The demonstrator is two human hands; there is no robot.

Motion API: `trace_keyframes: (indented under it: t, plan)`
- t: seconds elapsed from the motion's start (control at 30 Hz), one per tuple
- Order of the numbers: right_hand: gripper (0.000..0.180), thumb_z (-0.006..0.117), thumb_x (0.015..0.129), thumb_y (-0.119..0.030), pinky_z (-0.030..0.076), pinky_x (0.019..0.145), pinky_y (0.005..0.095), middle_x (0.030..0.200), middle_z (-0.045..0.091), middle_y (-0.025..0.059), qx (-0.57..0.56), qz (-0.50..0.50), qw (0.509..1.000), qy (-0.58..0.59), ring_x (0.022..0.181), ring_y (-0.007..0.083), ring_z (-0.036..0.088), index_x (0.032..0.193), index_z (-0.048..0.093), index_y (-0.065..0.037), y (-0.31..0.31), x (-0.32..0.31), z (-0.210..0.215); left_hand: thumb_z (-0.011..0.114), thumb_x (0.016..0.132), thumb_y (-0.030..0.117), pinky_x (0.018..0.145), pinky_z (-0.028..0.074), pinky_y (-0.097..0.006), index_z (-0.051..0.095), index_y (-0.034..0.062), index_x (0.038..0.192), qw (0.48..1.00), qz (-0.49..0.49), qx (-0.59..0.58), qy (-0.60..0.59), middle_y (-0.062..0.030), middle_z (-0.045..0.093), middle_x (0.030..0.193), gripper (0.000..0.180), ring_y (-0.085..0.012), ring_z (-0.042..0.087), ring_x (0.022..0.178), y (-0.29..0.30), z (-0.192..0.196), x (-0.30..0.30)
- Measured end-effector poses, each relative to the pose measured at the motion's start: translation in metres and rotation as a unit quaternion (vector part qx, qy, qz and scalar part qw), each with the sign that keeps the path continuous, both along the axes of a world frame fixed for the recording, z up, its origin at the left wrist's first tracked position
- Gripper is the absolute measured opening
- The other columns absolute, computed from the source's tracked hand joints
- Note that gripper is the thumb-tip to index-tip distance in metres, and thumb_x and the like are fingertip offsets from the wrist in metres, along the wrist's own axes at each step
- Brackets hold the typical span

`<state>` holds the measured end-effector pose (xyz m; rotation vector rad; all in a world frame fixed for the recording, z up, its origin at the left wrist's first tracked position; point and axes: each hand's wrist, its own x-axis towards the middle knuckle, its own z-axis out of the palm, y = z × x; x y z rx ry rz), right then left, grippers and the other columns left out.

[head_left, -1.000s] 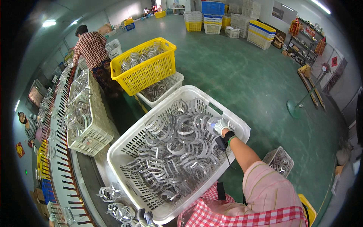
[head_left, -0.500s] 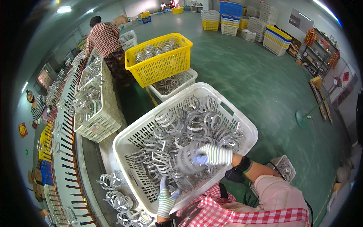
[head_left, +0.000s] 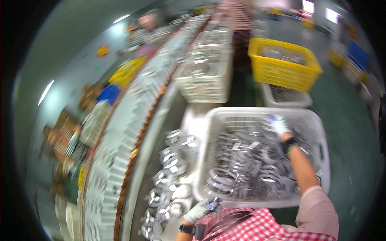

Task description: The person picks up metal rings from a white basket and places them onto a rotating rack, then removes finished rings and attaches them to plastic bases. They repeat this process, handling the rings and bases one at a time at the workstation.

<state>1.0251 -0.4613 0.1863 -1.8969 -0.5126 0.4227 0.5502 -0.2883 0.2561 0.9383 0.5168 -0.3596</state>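
Observation:
A large white plastic basket (head_left: 203, 156) full of silvery metal rings (head_left: 245, 164) stands in front of me. My right hand (head_left: 280, 124), in a striped glove, reaches over the rings toward the basket's far side; motion smears its fingers, so its hold cannot be told. Beside the basket's near left corner is my gloved left hand (head_left: 197, 211), its fingers closed on a metal ring (head_left: 216, 205), which is blurred. More metal rings (head_left: 165, 180) lie in small piles on the metal table left of the basket.
A conveyor (head_left: 108, 172) with an orange-brown edge runs along the left. Past the basket are stacked white crates (head_left: 205, 86) and a yellow basket (head_left: 281, 72) of rings on a white one (head_left: 287, 103). A person in a patterned top (head_left: 233, 16) stands farther off.
My view has swung left toward the conveyor. My right hand has moved to the basket's far side. My left hand has gone from inside the basket to its near left corner and closed on a ring.

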Motion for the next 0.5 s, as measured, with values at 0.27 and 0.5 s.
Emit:
trace_keyframes:
  t: [0.27,0.5]
  plan:
    - [0.036,0.053,0.078,-0.035,0.043,0.083,0.0438,0.106,0.057,0.0189,-0.468,-0.033,0.863,-0.189,0.101,0.0362,0.052,0.100,0.060,-0.008,0.035,0.039,-0.088,0.053,0.086,0.040,0.064,0.045,-0.022,0.043,0.0026,0.117,0.957,0.275,0.082,0.035,-0.0100,0.058,0.094,0.050,-0.0128,0.056,0.074,0.003,0.013,-0.120]
    - [0.032,0.056,0.076,-0.031,0.044,0.085,0.0402,0.103,0.058,0.0212,-0.473,0.021,0.821,-0.319,0.099,0.0340,0.054,0.094,0.063,-0.004,0.047,0.004,-0.067,0.059,0.083,0.034,0.057,0.041,-0.021,0.042,0.0028,0.118,0.917,0.389,0.083,0.017,-0.0082,0.057,0.090,0.050,-0.0107,0.053,0.065,-0.003,-0.005,-0.167]
